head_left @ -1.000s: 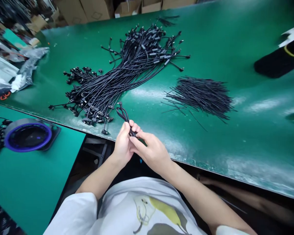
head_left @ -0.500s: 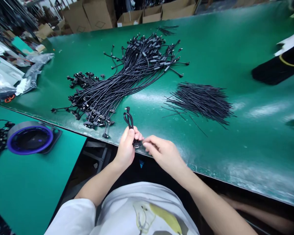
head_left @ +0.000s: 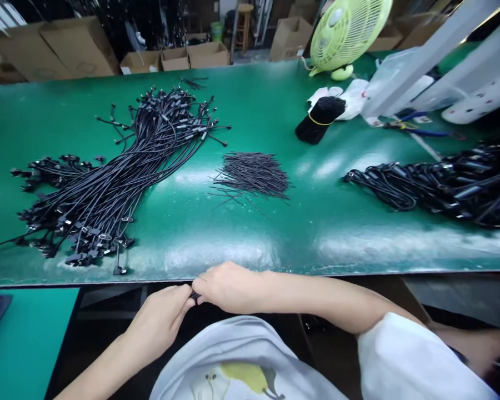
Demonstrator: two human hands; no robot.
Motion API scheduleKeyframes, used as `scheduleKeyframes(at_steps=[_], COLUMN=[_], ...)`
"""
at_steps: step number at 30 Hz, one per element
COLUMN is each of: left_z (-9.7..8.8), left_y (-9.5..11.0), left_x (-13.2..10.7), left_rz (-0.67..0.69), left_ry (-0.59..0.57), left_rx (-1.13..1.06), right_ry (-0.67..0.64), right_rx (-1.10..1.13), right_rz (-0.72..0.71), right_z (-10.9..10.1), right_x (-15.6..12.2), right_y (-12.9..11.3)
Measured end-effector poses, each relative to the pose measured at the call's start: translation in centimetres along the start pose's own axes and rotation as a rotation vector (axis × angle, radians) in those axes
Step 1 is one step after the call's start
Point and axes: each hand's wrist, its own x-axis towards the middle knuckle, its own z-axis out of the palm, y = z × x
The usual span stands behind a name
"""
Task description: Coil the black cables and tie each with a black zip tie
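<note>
Green glossy tabletop [head_left: 316, 222]: smooth coated surface, patchy glare. Black matt cable bundles [head_left: 104, 183]: plastic sheath. Brown corrugated cardboard boxes [head_left: 79, 47]: matt paper. Lime-green plastic fan [head_left: 345, 33]: smooth, slight sheen.

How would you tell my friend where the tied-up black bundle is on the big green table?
Start at the long green-topped workbench. Look along its far side, near the pale green plastic fan, for a short, fat bundle of thin black wires. Unlike the loose black piles nearby, it has a thin yellow band around it.

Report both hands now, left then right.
Left hand: closed, pinching a black cable.
Right hand: closed on the same cable, which is mostly hidden.
</note>
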Motion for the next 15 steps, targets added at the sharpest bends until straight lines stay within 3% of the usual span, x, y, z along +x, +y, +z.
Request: scheduleKeyframes(at_steps=[2,5,10,15], left_z=[0.3,0.5,0.3,0.5], left_y=[-0.2,-0.4,-0.2,-0.3], left_x=[0.1,0.5,1.3,2.3], left_rz=[0.054,0.097,-0.009,-0.068], left_ry=[0.031,0.042,0.021,0.056], left_rx=[0.13,0.157,-0.059,-0.24], right_ry=[-0.013,0.06,0.21,0.297], right_rx=[0.046,-0.018,-0.274,-0.329], right_rz=[0.024,0.049,-0.016,-0.018], right_z=[0.3,0.9,1.4,1.0], right_x=[-0.3,-0.6,-0.7,-1.2], right_y=[-0.1,-0.3,0.6,1.3])
